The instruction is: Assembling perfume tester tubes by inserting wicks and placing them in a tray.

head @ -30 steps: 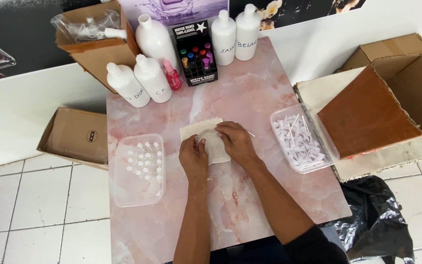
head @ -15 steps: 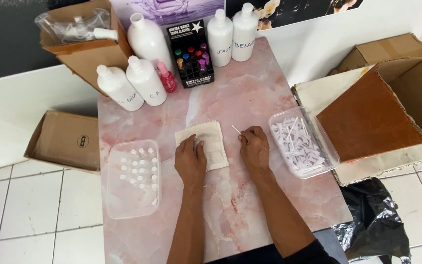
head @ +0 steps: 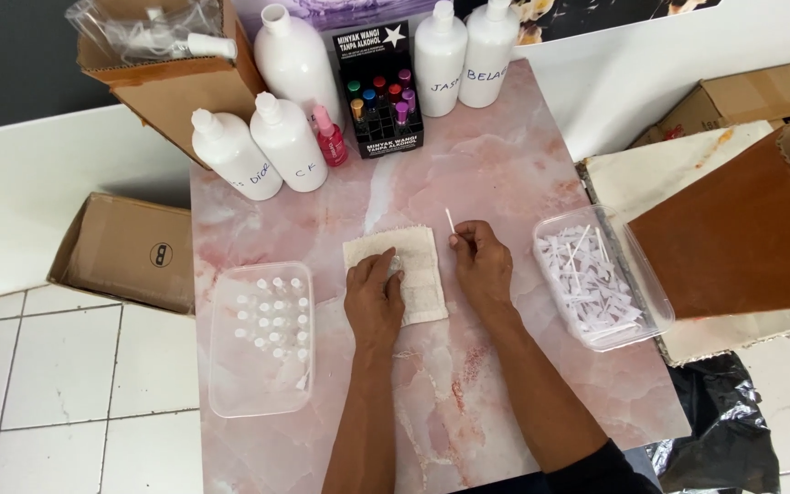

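Observation:
A cream cloth (head: pixel 418 261) lies at the middle of the pink marble table (head: pixel 505 165). My left hand (head: pixel 372 293) rests on the cloth's left part, fingers curled over something small I cannot make out. My right hand (head: pixel 482 265) sits just right of the cloth and pinches a thin white stick (head: pixel 450 220) that points up and away. A clear tray of small white-capped vials (head: pixel 262 334) stands to the left. A clear tub of white sticks (head: pixel 596 274) stands to the right.
Several large white bottles (head: pixel 290 137) and a black rack of small coloured bottles (head: pixel 377 96) line the table's far edge, with a pink bottle (head: pixel 329 137) beside them. Cardboard boxes (head: pixel 125 247) sit left, far left and right. A black bag (head: pixel 724 421) lies on the floor.
My right hand has moved off the cloth to its right side and now holds a white stick. My left hand has stayed on the cloth.

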